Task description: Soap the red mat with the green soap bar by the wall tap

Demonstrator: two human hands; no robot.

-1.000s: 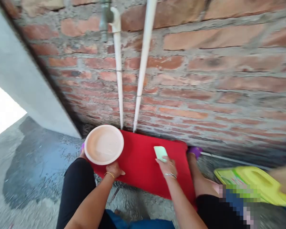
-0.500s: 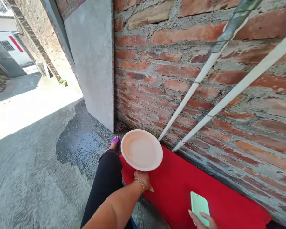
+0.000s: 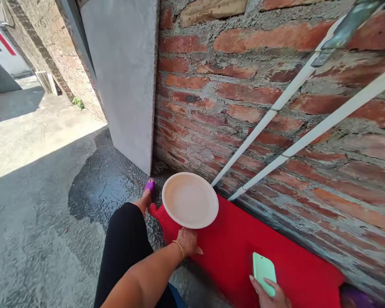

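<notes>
Pale plate (image 3: 190, 200) held level over the near-left end of the red board (image 3: 240, 252), left hand (image 3: 188, 240) gripping its near rim from below; right hand (image 3: 271, 295), at bottom edge of view, fingers closed on a green sponge (image 3: 263, 267) resting on the board. Plate surface looks bare and faintly wet, sponge not touching it, so judged scrubbing not begun. Brick wall (image 3: 244, 94) and two white pipes (image 3: 276, 141) crowd the far right; wet concrete floor (image 3: 51, 222) lies open to the left.

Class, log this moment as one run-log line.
left hand: holds plate | right hand: holds green sponge | below: red board | behind: brick wall
</notes>
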